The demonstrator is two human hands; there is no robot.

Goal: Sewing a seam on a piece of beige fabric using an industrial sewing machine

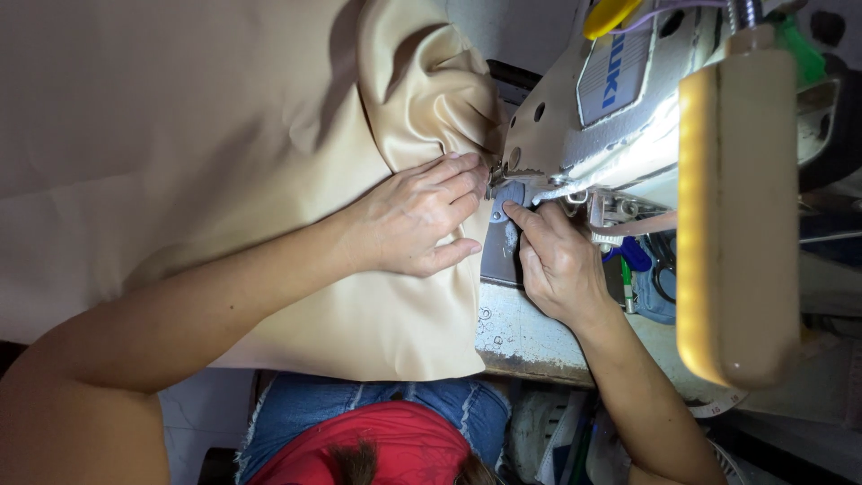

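Fabric first: your beige cloth (224, 153) fills the whole left side of the view and bunches up into a fat fold right where it meets the sewing machine (620, 99), so the stuff you're handling lies to the left of the needle area and its loose edge runs roughly near-to-far along the tabletop (521, 337). Your left hand (415, 216) is flat on that cloth, fingers spread loosely and pressed down instead of pinching anything, with the fingertips just beside the presser foot spot. Your right hand (558, 260) comes in from the near right, mostly curled, with the index finger stuck out and its tip touching the small grey metal plate (505, 235) under the machine head; that grip isn't clamped on anything either. The left hand is the one actually on the fabric, while the right is nearer the plate and only beside the cloth's edge. Hard to make out: the needle and foot themselves are tucked behind the left fingertips and the machine's glare, so you can't tell if the cloth edge is already under the foot. The bright lamp bar (736, 216) blows out the right side, scissors (663, 260) and odds behind it are half hidden, and the far end of the cloth is cut off by the frame.
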